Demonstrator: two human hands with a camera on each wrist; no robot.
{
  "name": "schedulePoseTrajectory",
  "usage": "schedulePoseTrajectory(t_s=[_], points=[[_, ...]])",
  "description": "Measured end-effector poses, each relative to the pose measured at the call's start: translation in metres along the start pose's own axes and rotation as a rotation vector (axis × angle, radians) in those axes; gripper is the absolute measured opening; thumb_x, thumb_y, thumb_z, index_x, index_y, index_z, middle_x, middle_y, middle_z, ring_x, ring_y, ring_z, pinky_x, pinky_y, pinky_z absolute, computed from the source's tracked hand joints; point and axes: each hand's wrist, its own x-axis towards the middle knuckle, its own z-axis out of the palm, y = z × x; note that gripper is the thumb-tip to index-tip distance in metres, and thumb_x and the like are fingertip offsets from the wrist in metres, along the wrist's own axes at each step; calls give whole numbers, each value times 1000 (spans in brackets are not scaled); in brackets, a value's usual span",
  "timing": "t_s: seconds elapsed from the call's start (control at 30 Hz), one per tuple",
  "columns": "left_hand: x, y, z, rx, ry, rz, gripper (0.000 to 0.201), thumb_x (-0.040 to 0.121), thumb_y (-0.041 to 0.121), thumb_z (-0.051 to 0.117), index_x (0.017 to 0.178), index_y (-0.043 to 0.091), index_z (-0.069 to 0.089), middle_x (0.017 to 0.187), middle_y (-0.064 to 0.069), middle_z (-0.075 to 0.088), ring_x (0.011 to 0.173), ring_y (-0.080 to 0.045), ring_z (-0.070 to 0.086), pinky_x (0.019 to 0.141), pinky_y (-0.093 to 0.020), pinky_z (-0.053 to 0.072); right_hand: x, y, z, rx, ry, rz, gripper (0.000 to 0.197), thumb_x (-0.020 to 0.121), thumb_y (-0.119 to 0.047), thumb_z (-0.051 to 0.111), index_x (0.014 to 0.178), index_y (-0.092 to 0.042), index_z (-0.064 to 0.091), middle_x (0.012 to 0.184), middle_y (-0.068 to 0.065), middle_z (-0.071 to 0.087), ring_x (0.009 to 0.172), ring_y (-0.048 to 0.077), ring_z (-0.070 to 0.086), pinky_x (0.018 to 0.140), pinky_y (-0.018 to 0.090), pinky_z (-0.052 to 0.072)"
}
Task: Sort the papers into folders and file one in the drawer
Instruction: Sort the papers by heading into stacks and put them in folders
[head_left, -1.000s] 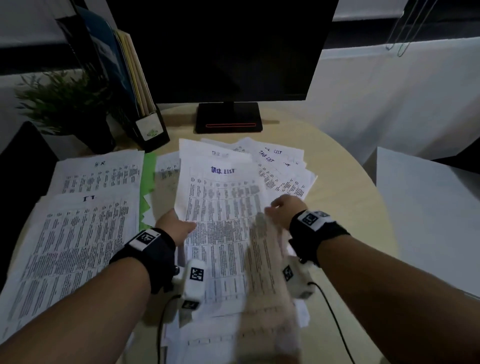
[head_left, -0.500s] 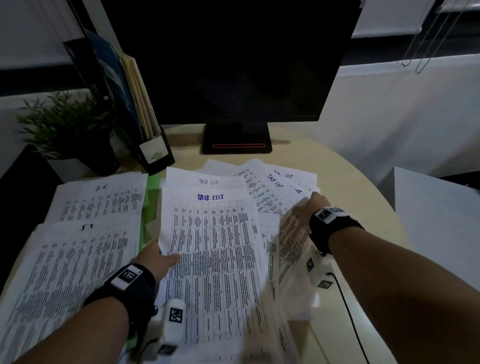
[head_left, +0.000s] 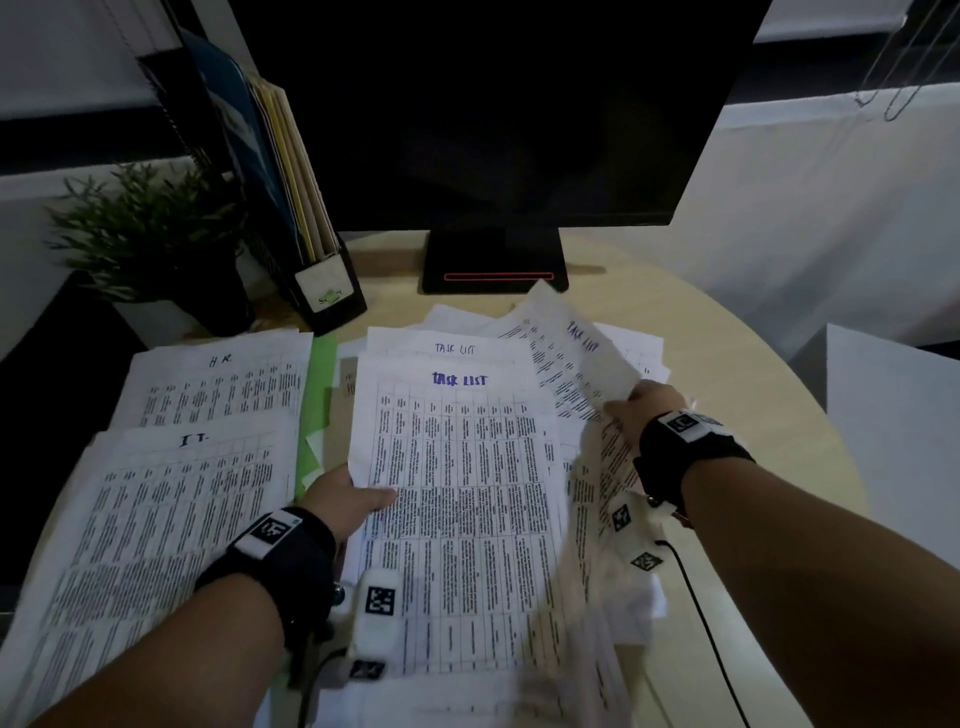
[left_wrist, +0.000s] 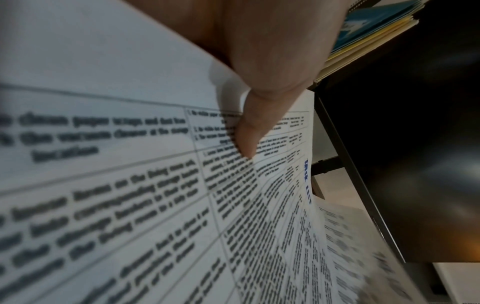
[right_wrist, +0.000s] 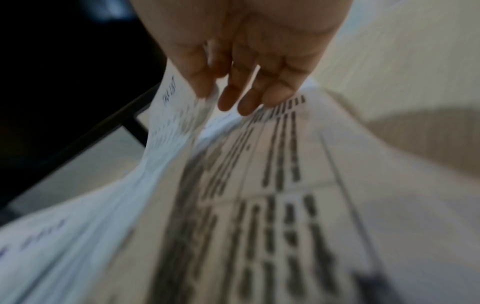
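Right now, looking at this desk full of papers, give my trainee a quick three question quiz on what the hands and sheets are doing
1. True or false: the left hand grips the edge of the top Task List sheet, thumb on top.
2. Which headings mark the two sheets lying left of the green folder?
   A. HR and IT
   B. Sales and Legal
   C. Task List and Notes
3. Fill in: the right hand pinches a sheet whose far end is lifted toward the ______.

Key
1. True
2. A
3. monitor
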Motion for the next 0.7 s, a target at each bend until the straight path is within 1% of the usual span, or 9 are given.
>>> schedulePoseTrajectory(t_s=[0.1,0.17,0.23,0.3,0.37,0.47,0.57,0.63,0.7], points=[[0,4,8,-29,19,9,39,86,11,67,123,7,57,118,-4,61,98,-16,52,89,-23,37,-6,22,-9,335,279,70,16,93,-28,45,99,-13,49,86,18,54,68,32,49,62,38,38],[-1,4,12,-39,12,4,39,86,11,68,123,6,57,124,-8,60,99,-17,52,89,-23,37,-9,30,-13,552,421,191,21,92,-28,49,106,-13,44,91,17,54,70,33,55,67,41,48],[-2,2,15,-37,21,0,43,85,14,68,126,7,56,126,-8,59,103,-19,53,89,-24,37,-13,33,-12,724,311,297,36,87,-27,64,115,-13,45,89,16,56,66,31,60,65,41,57],[-3,1,18,-36,23,1,45,86,16,68,128,7,54,129,-9,58,108,-21,54,90,-24,37,-18,33,-9,607,95,285,33,85,-22,69,110,-6,57,76,13,60,58,25,57,54,31,54],[-7,3,19,-18,30,3,44,87,16,67,128,6,54,128,-9,58,102,-19,52,89,-23,36,-22,30,-9,446,62,212,27,87,-23,65,107,-5,62,87,14,65,73,29,60,70,36,54],[-9,3,19,-1,44,-5,45,88,16,66,129,4,52,129,-10,57,102,-19,51,87,-23,36,-34,13,-25,399,347,18,18,97,-27,48,104,-11,51,99,16,55,92,35,55,73,34,37],[-12,5,18,33,39,-2,46,87,20,67,129,6,53,130,-9,57,109,-22,54,91,-25,38,-56,-9,-49,543,631,-301,12,98,-22,42,95,-10,43,81,11,50,78,28,49,63,27,27],[-12,5,19,63,32,-10,52,85,25,69,131,8,50,135,-10,54,119,-26,52,99,-30,38,-74,-20,-58,597,664,-488,12,98,-16,42,102,-6,46,71,-4,47,70,15,45,59,25,28],[-13,7,19,85,31,-8,57,85,26,69,134,8,47,137,-10,52,123,-28,50,99,-31,37,-86,-28,-65,685,653,-625,4,96,-15,43,98,-16,46,75,-16,49,60,3,44,62,25,36]])
